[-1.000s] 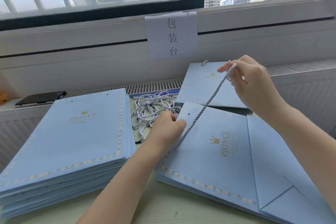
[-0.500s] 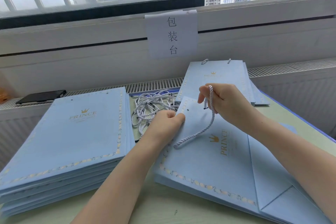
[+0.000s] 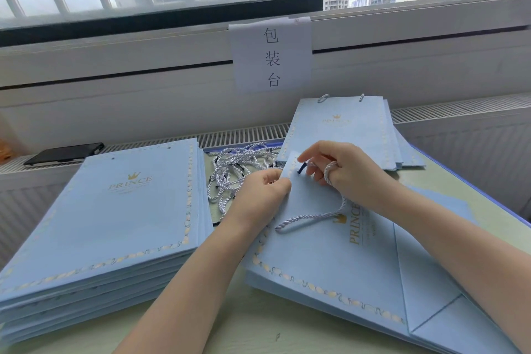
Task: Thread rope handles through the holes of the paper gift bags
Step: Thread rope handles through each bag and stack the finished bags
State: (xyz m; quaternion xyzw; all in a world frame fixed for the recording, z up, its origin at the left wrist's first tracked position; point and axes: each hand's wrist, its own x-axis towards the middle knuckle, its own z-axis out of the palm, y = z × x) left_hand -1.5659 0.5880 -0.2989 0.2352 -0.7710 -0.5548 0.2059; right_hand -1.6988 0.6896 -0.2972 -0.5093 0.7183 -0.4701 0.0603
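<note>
A flat light-blue paper gift bag (image 3: pixel 330 253) with gold "PRINCE" print lies in front of me. My left hand (image 3: pixel 260 191) pinches its top left corner. My right hand (image 3: pixel 343 171) pinches a white-and-blue twisted rope (image 3: pixel 310 218) near its dark tip, and the tip points down at the bag's top edge. The rope wraps over one finger and loops across the bag's face. I cannot see the hole under the tip.
A thick stack of flat blue bags (image 3: pixel 115 224) lies at the left. A tangle of loose ropes (image 3: pixel 241 169) sits between the stacks. Bags with handles (image 3: pixel 344 126) lean at the back. A black phone (image 3: pixel 64 152) rests on the radiator ledge.
My right hand came down from a raised pull with the rope taut to the bag's top edge. The rope has gone slack into a loop on the bag. My left hand stayed in place.
</note>
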